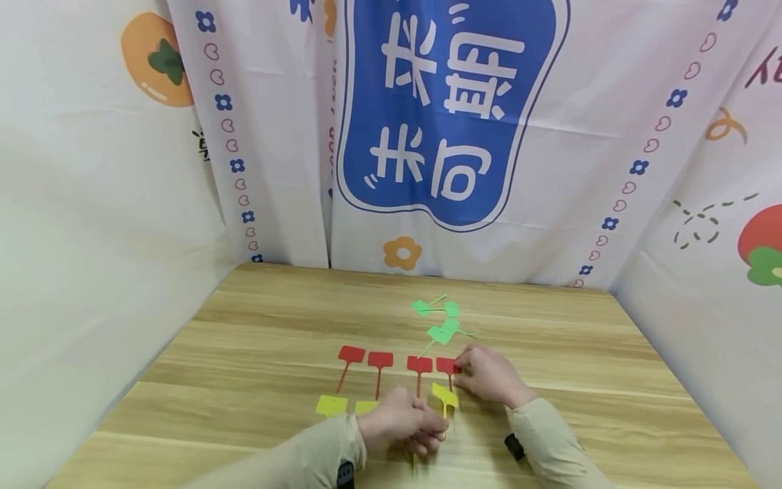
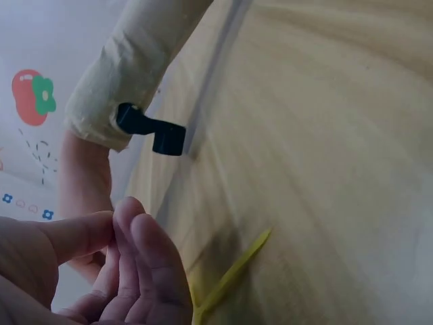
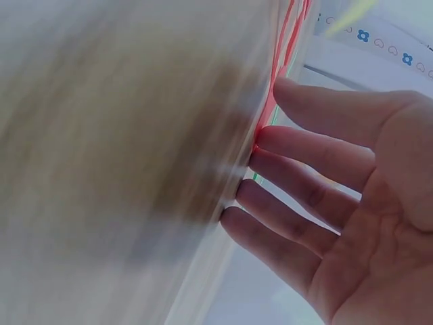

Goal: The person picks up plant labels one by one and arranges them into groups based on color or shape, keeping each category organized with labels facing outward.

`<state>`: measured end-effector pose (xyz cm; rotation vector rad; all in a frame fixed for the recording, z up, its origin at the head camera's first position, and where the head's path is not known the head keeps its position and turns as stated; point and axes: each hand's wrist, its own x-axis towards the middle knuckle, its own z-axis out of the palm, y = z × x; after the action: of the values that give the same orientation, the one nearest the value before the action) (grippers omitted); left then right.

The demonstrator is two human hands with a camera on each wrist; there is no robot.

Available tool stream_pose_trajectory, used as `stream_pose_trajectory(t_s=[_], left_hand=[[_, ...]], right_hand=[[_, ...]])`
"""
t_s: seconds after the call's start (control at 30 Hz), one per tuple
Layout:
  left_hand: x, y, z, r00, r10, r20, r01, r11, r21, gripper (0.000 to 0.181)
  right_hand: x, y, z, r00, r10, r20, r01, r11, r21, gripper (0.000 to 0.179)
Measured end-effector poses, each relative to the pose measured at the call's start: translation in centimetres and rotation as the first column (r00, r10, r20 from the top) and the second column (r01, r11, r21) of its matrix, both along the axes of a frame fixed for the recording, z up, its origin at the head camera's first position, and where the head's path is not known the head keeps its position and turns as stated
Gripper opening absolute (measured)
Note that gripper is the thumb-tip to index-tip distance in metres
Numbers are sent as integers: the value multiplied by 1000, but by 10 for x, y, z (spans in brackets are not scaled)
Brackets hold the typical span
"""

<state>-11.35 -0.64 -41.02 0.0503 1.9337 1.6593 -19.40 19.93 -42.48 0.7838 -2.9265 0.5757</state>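
In the head view my left hand (image 1: 403, 421) pinches the stem of a yellow plant label (image 1: 445, 395), its flag tilted up above the fingertips. The left wrist view shows thumb and forefinger tips together. My right hand (image 1: 489, 373) touches the right end of the rightmost red plant label (image 1: 447, 365); in the right wrist view its fingers are fairly straight, tips at the tabletop. Other red labels (image 1: 380, 360) lie in a row to the left. Nearer me, yellow labels (image 1: 332, 406) lie partly covered by my left hand and arm.
Several green plant labels (image 1: 450, 327) lie overlapping in a loose cluster behind the red row. The wooden tabletop (image 1: 244, 367) is bounded by printed cloth (image 1: 287, 204) at the back and on both sides.
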Motion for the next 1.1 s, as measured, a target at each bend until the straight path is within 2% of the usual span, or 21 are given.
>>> stream_pose_trajectory(t_s=[0.2, 0.47, 0.8, 0.93, 1.1], left_hand=[[9, 1, -6, 997, -59, 54, 61, 998, -30, 13], [12, 5, -9, 991, -96, 90, 100, 994, -35, 13], [13, 10, -13, 973, -87, 215, 104, 992, -68, 13], [14, 10, -14, 968, -72, 240, 92, 993, -74, 14], [14, 10, -13, 972, -60, 229, 77, 995, -69, 13]], right_hand=[[1, -1, 3, 1000, 10, 10, -10, 1000, 0, 6], [0, -1, 8, 1000, 17, 13, -17, 999, 36, 10], [-2, -1, 6, 1000, 13, 17, -13, 999, 34, 10], [-2, -1, 4, 1000, 24, 17, -24, 999, 31, 12], [-1, -1, 4, 999, 24, 22, -25, 999, 25, 11]])
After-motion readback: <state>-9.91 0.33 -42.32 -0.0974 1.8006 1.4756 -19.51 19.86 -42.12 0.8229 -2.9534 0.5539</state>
